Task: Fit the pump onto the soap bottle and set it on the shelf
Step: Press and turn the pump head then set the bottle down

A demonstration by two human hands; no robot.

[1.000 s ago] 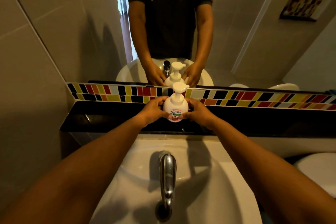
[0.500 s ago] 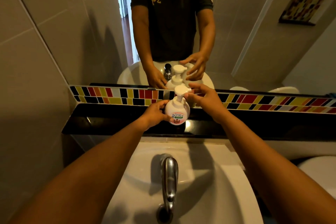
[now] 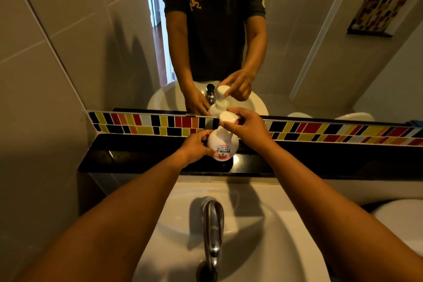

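Right hand (image 3: 248, 127) has closed over the pump (image 3: 227, 118) since earlier.

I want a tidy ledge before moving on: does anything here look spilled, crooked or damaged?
Nothing stands out. The soap bottle stands upright on the black shelf, pump on top, left hand at its body, right hand at the pump.

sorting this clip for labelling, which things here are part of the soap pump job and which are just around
Part of the job:
- soap bottle, on the shelf
- pump, on the bottle
- left hand, holding the bottle's side
- right hand, fingers on the pump head

Just around:
- tap
- basin
- mirror
- coloured tile strip
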